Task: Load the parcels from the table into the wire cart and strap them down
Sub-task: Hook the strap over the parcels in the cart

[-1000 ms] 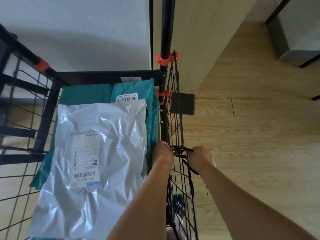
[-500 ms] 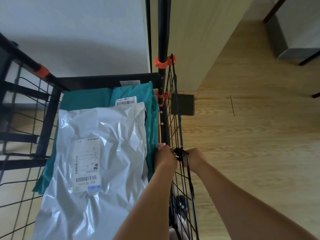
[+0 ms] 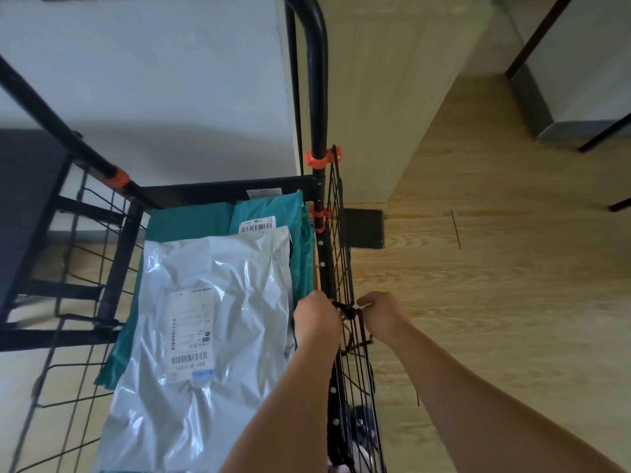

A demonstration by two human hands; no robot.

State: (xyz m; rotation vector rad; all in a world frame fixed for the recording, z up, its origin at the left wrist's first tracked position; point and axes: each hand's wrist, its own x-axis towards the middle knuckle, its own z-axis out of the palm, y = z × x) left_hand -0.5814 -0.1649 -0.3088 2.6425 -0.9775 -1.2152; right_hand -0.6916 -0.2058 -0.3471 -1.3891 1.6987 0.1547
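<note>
- A grey parcel [image 3: 211,302] lies flat on teal parcels [image 3: 269,208] inside the cart [image 3: 337,233], label up. Stacked this way, they seem to leave a level top for a strap to cross.
- A black cord [image 3: 348,310] is bunched in a knot on the cart's right wire wall, about halfway along it. This is apparently the anchor from which the load gets tied down.
- The left hand [image 3: 316,317] works from inside the cart, just beside the grey parcel's right edge, with its fingers curled on the cord at the knot.
- The right hand [image 3: 380,308] works from outside the cart, directly across the wire, and pinches the same cord.
- The hands sit close together, with only the wire wall and the knot between them.
- Both forearms stretch forward and converge on the knot.
- A loose tail of cord hangs down the outside of the cart's wall, below the right wrist.
- Loading looks done, but strapping appears barely begun, as no cord crosses the parcels yet.
</note>
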